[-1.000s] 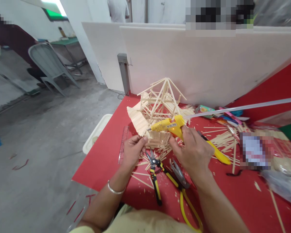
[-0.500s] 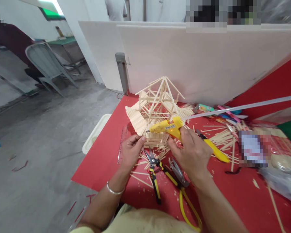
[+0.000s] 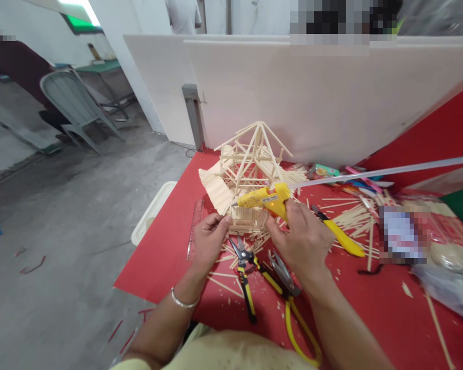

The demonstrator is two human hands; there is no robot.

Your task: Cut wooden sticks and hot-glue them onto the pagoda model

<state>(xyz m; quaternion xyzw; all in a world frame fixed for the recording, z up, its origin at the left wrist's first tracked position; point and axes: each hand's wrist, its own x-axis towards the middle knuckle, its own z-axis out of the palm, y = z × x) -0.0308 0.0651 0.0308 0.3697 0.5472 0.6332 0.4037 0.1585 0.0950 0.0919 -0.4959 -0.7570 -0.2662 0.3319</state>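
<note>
My two bare hands work at a small house-like model of pale, thin wooden sticks [image 3: 253, 180], with a peaked open frame on top and slatted panels sloping out at its sides. It stands on a red tabletop [image 3: 150, 262]. My left hand [image 3: 211, 235], with a silver bangle [image 3: 184, 304] on the wrist, is at the model's near left corner, thumb and forefinger brought together; whether a stick is pinched between them is too small to tell. My right hand [image 3: 306, 234], at the model's near right, is wrapped around the handle of a yellow plastic hot-glue gun [image 3: 261, 198]. Its nozzle points left across the model's front, close to my left fingertips; I cannot tell if it touches the wood. A long, translucent glue stick [image 3: 374, 171] juts from the gun's back, out to the right of the model.

Left of the model lies a clear plastic ruler [image 3: 195, 226], partly behind my left hand. Just in front of the model are open, black-and-yellow-handled pliers [image 3: 245, 256], and beside them grey-bladed shears with yellow looped handles [image 3: 292, 289]. To the model's right are a yellow-handled cutting tool [image 3: 345, 239] and a heap of loose sticks [image 3: 357, 222]. Behind the model stand large white boards [image 3: 312, 97].
</note>
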